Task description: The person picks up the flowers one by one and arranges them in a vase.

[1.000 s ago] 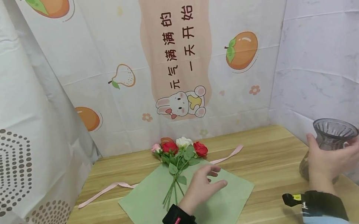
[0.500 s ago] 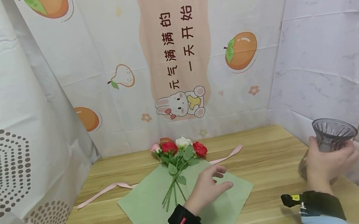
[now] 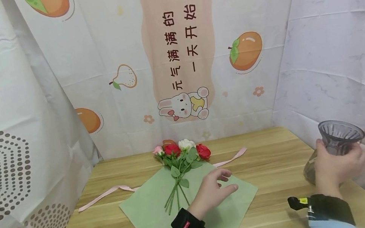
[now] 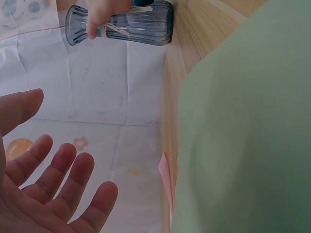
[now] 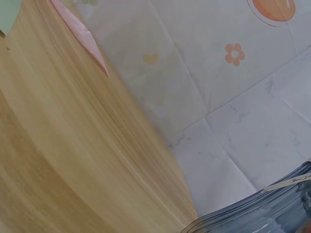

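My right hand (image 3: 339,165) grips a smoky grey ribbed glass vase (image 3: 340,134) round its neck, at the table's right side. The vase stands upright with its flared mouth upward; in the left wrist view a thin cord or label band circles the vase (image 4: 141,24). Over the green wrapping paper (image 3: 237,198) hovers my left hand (image 3: 209,190), fingers loosely bent and holding nothing. Left of that hand, a bunch of roses (image 3: 181,156) in red, white and pink lies on the paper, its bare stems pointing toward me.
A pink ribbon (image 3: 107,196) runs beneath the paper, its other end showing to the right. The wooden table (image 3: 266,157) is bounded by a printed cloth (image 3: 127,109) at the back and more hanging cloth at both sides.
My left hand has shifted slightly right over the paper, then stayed there. The right hand keeps its grip on the vase, which is almost still.
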Tool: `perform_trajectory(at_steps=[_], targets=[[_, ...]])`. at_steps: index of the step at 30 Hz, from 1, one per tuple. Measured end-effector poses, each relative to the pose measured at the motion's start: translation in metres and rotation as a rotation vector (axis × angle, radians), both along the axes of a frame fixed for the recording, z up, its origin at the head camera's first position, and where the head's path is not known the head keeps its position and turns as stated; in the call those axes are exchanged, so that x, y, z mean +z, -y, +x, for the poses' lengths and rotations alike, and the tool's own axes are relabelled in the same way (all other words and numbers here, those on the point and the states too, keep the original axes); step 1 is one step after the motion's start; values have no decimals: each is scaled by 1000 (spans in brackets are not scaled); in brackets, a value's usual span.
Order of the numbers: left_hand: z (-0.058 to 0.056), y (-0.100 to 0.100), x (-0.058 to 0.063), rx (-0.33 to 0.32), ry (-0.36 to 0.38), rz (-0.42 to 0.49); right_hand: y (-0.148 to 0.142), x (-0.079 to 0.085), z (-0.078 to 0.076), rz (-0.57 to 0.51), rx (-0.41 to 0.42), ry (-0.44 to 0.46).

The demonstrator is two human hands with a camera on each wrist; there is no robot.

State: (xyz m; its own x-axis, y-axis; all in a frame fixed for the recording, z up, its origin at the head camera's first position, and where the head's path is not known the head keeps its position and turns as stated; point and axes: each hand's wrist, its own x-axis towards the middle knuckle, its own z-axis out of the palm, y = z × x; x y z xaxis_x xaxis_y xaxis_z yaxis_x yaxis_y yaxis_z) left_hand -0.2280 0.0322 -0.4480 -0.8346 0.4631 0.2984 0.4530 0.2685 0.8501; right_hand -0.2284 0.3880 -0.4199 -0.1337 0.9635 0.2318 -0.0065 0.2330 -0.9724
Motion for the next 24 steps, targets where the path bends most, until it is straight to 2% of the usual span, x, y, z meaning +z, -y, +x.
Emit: perform_trajectory(at_steps=[9,18,24], targets=[[-2,1,1,-2,5,13,-1,0,0,11,-6,-5],[-3,7,5,7,7,14,1,8,-3,-58,122,-46],[-3,12,8,24,3,-10,7,8,-8,-23,151,-77]])
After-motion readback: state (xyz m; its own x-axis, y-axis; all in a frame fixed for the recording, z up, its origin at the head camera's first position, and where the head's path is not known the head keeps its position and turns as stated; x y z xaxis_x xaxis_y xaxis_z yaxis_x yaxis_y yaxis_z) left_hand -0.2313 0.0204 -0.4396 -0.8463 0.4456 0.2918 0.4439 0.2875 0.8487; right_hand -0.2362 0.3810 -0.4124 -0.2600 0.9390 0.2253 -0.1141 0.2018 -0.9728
